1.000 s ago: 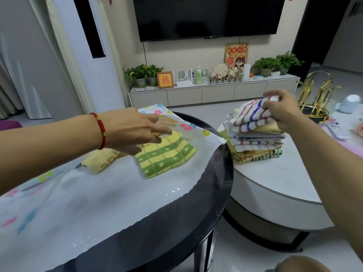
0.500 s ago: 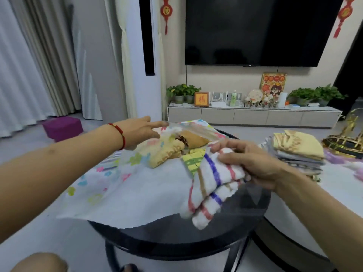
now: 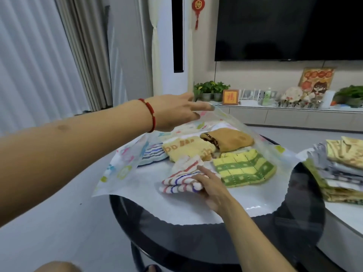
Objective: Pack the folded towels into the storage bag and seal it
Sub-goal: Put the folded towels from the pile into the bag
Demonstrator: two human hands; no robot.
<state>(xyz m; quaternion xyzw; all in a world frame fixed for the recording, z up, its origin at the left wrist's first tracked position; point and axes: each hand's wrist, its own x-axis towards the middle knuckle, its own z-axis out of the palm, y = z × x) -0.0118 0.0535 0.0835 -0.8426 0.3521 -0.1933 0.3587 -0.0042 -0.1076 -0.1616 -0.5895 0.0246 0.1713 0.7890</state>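
Observation:
A large clear storage bag [image 3: 176,205] with coloured prints lies on a round black table [image 3: 216,244]. My left hand [image 3: 176,112] holds its upper layer lifted at the far edge. Inside lie a blue-striped towel [image 3: 153,154], a yellow towel [image 3: 188,149], a tan and brown towel [image 3: 231,141] and a green and yellow checked towel [image 3: 243,167]. My right hand [image 3: 210,185] reaches into the bag mouth and holds a folded white towel with red and blue stripes [image 3: 182,181]. A stack of folded towels [image 3: 341,169] sits on the white table to the right.
The white round table [image 3: 345,216] stands lower, right of the black one. A TV cabinet [image 3: 294,116] with plants and ornaments runs along the far wall under a dark television [image 3: 290,28]. Curtains hang at the left. Grey floor lies around the tables.
My right hand took the striped towel off the stack, carried it left and brought it down into the bag. My left hand has raised the bag's upper layer higher.

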